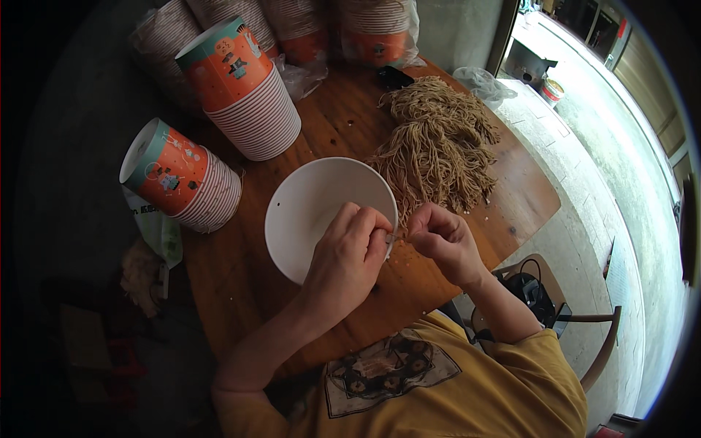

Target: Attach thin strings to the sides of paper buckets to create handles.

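My left hand [348, 255] reaches over the near right rim of a white paper tub [296, 219], its fingers pinched together. Close beside it, my right hand [447, 244] is also closed, thumb pressed against the curled forefinger. Something small and thin shows faintly between the two sets of fingertips, too fine to name. Just beyond the right hand lies a large heap of tan, string-like strands [442, 146], tangled and spilling toward the tub. A small dark speck marks the tub's inner left wall.
Two stacks of orange-and-teal paper tubs, a taller stack [252, 95] and a shorter one [182, 175], lean at the left. Bagged tub stacks [376, 36] line the back. Crumbs dot the wooden table [526, 190]. A chair [602, 350] holding a black object stands at right.
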`<action>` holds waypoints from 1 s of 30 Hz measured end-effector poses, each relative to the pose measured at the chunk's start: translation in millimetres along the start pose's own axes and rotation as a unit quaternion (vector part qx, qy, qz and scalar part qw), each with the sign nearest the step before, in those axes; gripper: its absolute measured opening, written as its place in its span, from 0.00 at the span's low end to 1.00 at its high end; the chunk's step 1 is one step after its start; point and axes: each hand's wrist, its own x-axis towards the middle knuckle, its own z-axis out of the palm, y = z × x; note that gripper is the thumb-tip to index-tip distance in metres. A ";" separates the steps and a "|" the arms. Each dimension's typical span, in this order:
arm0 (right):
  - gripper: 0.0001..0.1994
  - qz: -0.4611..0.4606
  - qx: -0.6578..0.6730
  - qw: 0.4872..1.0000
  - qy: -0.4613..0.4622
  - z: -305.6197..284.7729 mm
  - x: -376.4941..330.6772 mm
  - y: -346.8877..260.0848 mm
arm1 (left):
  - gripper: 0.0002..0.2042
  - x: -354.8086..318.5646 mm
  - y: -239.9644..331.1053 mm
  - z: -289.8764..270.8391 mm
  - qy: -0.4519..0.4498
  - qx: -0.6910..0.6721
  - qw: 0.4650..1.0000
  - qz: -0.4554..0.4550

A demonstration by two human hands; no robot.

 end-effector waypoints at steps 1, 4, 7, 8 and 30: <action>0.04 0.013 0.044 0.999 -0.002 -0.7 0.3 2.4 | 0.03 -0.1 0.2 0.3 0.000 0.000 1.000 0.001; 0.05 0.035 0.068 0.997 0.004 -3.3 -1.9 -0.7 | 0.03 -0.5 1.1 0.4 -0.002 -0.004 1.000 0.000; 0.06 0.043 0.017 0.999 0.024 1.2 -3.4 -25.5 | 0.06 -5.0 3.0 -2.2 0.020 -0.004 0.999 0.046; 0.07 0.040 -0.012 0.998 0.037 2.2 -2.4 -32.5 | 0.08 -9.5 4.8 -4.5 -0.015 0.021 0.999 0.033; 0.05 -0.066 -0.151 0.971 -0.171 63.7 -13.2 -57.9 | 0.16 -62.0 -4.4 -21.4 0.029 0.187 0.980 0.068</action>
